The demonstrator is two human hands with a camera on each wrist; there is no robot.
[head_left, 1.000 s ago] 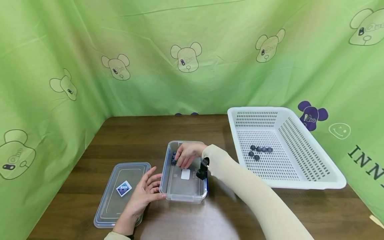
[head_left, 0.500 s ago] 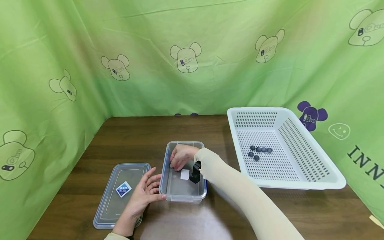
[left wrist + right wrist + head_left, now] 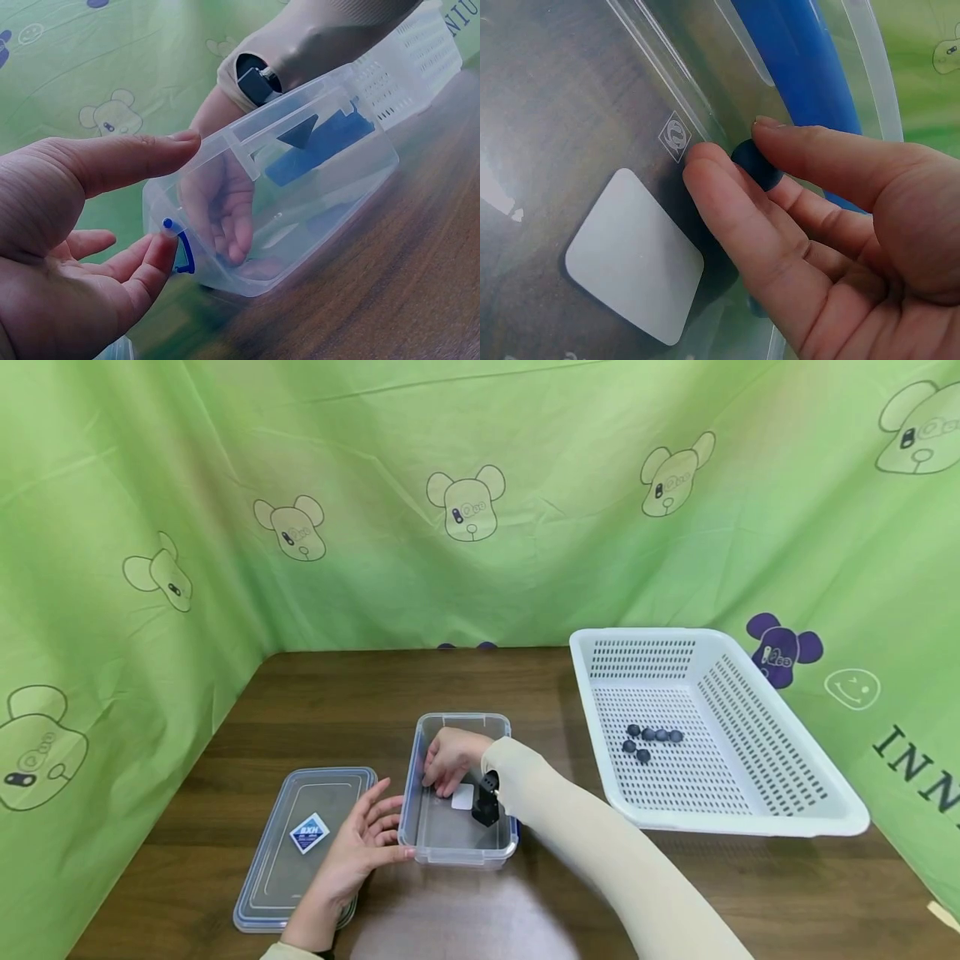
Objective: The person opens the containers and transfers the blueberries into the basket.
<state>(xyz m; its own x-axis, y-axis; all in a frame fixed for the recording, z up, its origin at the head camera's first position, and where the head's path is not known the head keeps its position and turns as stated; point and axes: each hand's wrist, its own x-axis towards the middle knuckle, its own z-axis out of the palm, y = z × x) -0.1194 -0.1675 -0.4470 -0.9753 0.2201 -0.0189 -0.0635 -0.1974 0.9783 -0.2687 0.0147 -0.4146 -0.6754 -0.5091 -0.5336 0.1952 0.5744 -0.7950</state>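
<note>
R hand [image 3: 453,762] pinches blueberry [image 3: 756,165] in clear plastic container [image 3: 457,857]; L hand [image 3: 362,845] ungripped, fingers extended at its side, prob. steadying.

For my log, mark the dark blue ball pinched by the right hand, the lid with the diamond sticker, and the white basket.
Dark blue ball [image 3: 757,166]: right wrist view, middle of its exposed side.
Lid [image 3: 285,874]: head view, clear central panel.
White basket [image 3: 750,824]: head view, near rim.
</note>
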